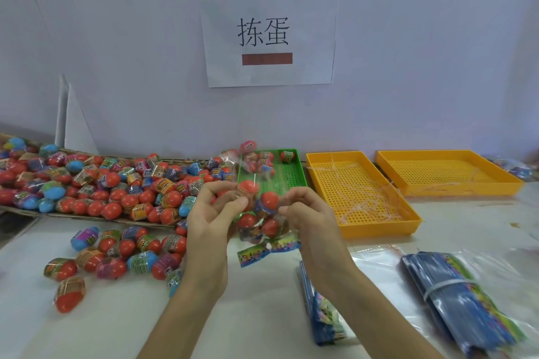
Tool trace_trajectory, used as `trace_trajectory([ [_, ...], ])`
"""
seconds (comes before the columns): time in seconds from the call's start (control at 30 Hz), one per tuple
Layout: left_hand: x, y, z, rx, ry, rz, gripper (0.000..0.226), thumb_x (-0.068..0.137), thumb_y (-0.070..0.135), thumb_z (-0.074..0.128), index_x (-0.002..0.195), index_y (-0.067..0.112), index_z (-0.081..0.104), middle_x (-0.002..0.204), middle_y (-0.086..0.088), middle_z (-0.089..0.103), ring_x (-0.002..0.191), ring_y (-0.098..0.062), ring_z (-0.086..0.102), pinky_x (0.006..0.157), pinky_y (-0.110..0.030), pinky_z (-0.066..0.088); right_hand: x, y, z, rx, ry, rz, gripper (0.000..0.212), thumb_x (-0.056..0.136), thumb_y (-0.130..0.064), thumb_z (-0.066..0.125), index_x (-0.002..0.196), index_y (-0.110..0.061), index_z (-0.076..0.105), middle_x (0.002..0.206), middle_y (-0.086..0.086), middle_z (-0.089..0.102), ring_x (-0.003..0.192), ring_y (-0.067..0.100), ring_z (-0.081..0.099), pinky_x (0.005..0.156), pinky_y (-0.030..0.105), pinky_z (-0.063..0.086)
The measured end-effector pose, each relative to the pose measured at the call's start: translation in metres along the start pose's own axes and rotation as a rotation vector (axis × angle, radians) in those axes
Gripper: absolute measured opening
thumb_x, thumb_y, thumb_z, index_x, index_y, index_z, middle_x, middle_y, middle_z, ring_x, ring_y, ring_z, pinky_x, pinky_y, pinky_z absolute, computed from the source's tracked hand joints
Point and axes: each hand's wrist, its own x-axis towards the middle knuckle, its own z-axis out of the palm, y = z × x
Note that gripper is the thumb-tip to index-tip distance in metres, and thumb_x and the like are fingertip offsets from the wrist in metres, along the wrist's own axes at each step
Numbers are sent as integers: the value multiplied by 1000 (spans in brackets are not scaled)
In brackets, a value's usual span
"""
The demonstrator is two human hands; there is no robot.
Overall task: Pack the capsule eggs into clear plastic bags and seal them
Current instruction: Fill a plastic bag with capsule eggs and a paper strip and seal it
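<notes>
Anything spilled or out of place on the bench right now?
Yes: a cluster of loose eggs lies on the white table, off the cardboard sheet holding the main pile. Thin strips lie scattered in the near orange tray.

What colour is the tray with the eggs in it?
Green, seen in the head view.

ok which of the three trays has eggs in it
The green tray, leftmost beside the egg pile; it holds a filled bag and a loose egg. Both yellow trays hold only thin strips.
</notes>
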Motion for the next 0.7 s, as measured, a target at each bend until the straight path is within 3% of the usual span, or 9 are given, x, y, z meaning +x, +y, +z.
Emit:
trace_trajectory([
  [0.1, 0, 0, -2, 74, 10, 37, 14, 75, 17, 63, 89, 20, 65, 82, -3, 68, 80, -21, 63, 71, -42, 52, 0, 0, 0, -49, -21, -32, 23, 77, -24, 80, 96, -18, 68, 95, 2, 69, 94, 19, 68, 77, 30, 55],
  [0.17, -1, -1, -1, 121, -11, 55, 12, 79, 21, 63, 92, 20, 64, 84, -2, 70, 80, -18, 66, 67, -36, 55, -1, -2, 0, -145, -8, -102, 5, 89, -22, 75, 92, -22, 71, 91, -1, 71, 92, 15, 69, 76, 27, 57],
  [0.23, -3, -2, 1, 150, -21, 72, 17, 86, 30, 72, 95, 18, 63, 82, 3, 71, 77, -12, 68, 60, -27, 55, -1, -2, 0, -220, 34, -156, 11, 93, -18, 70, 83, -23, 70, 84, -4, 70, 87, 13, 68, 75, 28, 58],
  [0.33, -4, 0, 4, 185, 3, 70, 28, 82, 38, 68, 98, 16, 64, 82, 1, 75, 77, -12, 71, 66, -25, 58, -1, -2, -1, -251, 49, -184, 18, 93, -11, 68, 78, -22, 68, 77, -6, 68, 78, 6, 66, 70, 22, 54],
  [0.4, -3, 0, 3, 201, -4, 66, 24, 81, 33, 70, 97, 15, 66, 87, -7, 76, 82, -19, 73, 72, -30, 60, -1, -2, -1, -264, 58, -194, 16, 94, -14, 68, 80, -21, 68, 76, -6, 67, 76, 5, 65, 69, 21, 53],
  [0.47, -2, 0, 1, 211, -4, 79, 2, 89, 18, 70, 89, 17, 68, 86, -8, 76, 82, -21, 72, 71, -29, 59, -2, -1, 0, -273, 63, -210, 14, 95, -18, 67, 82, -21, 68, 76, -6, 68, 75, 6, 66, 68, 22, 54],
  [0.57, 0, 1, -2, 237, 50, 84, 16, 94, 4, 63, 81, 14, 65, 76, -2, 75, 72, -9, 71, 62, -20, 56, -3, -1, 2, -317, 67, -251, 8, 92, -19, 71, 85, -22, 70, 78, -6, 70, 74, 8, 70, 67, 26, 60],
  [0.63, 1, 3, -2, 216, 88, 61, 13, 94, 5, 62, 82, 11, 65, 76, -2, 76, 71, -9, 70, 66, -26, 58, -4, -2, 3, -336, 77, -269, 5, 90, -20, 74, 89, -24, 72, 81, -7, 71, 76, 10, 71, 66, 27, 60],
  [0.7, 2, 4, -3, 147, 115, 8, 9, 90, 16, 69, 82, 14, 71, 84, -9, 76, 77, -19, 70, 73, -41, 58, -4, -2, 2, -312, 91, -279, 8, 91, -16, 73, 88, -24, 74, 82, -5, 73, 78, 13, 72, 69, 29, 61],
])
